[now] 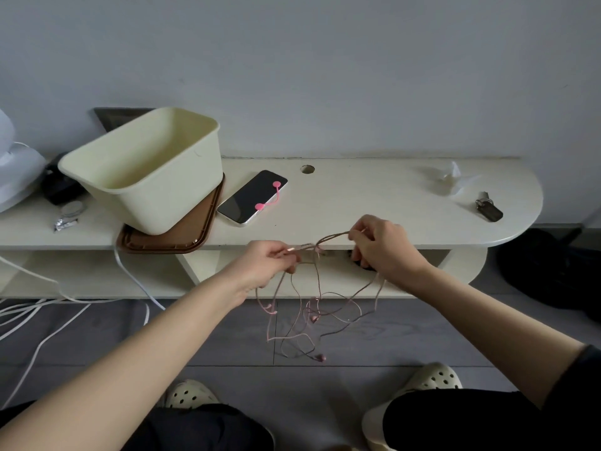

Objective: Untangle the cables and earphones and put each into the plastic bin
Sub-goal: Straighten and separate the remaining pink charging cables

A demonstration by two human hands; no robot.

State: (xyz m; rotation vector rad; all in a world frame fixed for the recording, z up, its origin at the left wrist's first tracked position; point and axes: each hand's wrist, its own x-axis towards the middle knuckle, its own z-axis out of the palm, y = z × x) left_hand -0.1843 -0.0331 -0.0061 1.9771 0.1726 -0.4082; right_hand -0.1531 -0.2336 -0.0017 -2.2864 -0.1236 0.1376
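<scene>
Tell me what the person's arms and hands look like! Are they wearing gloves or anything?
No gloves. The left hand and the right hand are bare, and no rings, watch or bracelet show. The arms are bare too, except for the edge of a dark sleeve high up on the right arm at the picture's edge.

A phone [252,197] lies on the table [374,196] just beyond the left hand [265,263], with a pink tie [276,184] on its screen. Keys [488,209] rest well to the right of the right hand [383,245], and a crumpled wrapper [450,177] lies beyond them. A brown tray [190,236] sits to the left of the left hand.
</scene>
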